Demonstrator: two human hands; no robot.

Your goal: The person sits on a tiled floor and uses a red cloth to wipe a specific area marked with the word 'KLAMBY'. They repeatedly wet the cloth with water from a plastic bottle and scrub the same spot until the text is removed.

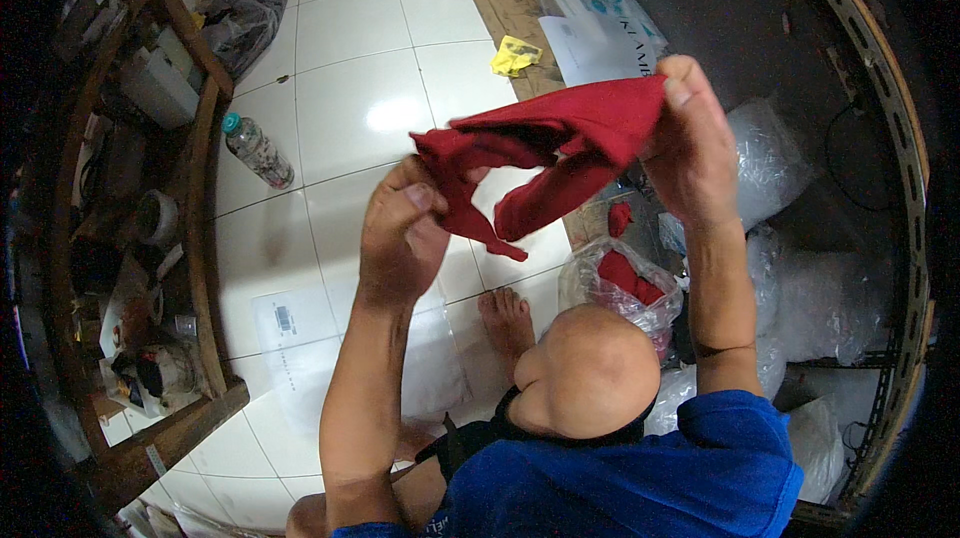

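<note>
A piece of red cloth [575, 123] is stretched in the air between my hands, above the tiled floor. My left hand [402, 228] pinches its left end, thumb on top. At the far right end, my right hand [692, 138] grips a corner between thumb and fingers. The cloth sags into a loop with an opening in the middle, and a narrow strip hangs down from its left part. Its exact kind I cannot make out. Below and to the right, a clear plastic bag [580, 283] holds more red cloth [630, 278].
A bottle with a teal cap [258, 150] stands on the white tiles at left, beside a wooden shelf [205, 238]. A flat clear plastic sleeve [330, 348] lies near my foot. Yellow crumpled wrapping [515, 56] sits ahead; stuffed clear bags [765, 153] line the right.
</note>
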